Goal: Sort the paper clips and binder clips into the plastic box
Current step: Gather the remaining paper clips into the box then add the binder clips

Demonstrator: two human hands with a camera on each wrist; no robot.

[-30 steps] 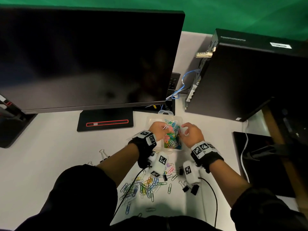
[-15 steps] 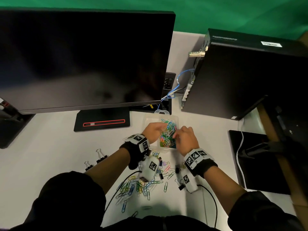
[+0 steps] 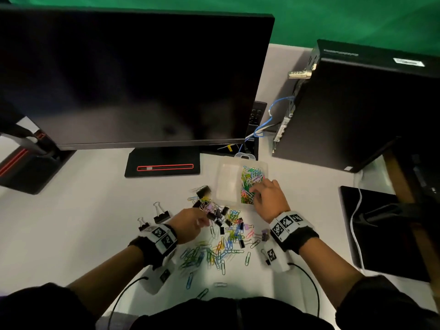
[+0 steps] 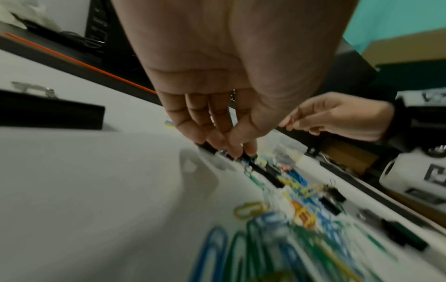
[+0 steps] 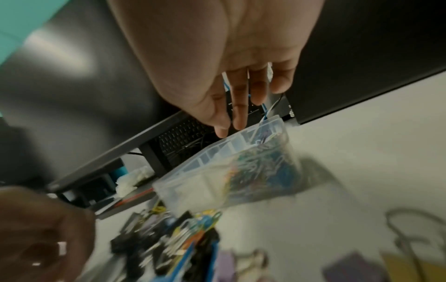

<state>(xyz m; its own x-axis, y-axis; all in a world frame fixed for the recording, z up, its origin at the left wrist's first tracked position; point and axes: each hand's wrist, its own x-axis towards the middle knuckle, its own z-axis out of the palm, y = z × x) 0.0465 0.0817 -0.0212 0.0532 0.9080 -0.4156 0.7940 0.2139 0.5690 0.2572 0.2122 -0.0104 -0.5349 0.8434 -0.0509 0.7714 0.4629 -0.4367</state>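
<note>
Left hand (image 3: 190, 222) reaches palm-down into the loose clips (image 3: 221, 234) on the bench (image 3: 71, 234), fingertips (image 4: 237, 150) seemingly pinching a binder clip (image 4: 263, 171). Right hand (image 3: 267, 198) hovers relaxed, empty, over the plastic box (image 3: 228, 184).

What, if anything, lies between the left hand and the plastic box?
Only loose clips. The left hand is at the clip pile; the plastic box stands open just beyond, its left compartment bare.

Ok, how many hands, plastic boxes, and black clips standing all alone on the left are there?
Hands: 2, the left hand and the right hand
Plastic box: 1
Lone binder clips: 2
Total: 5
</note>
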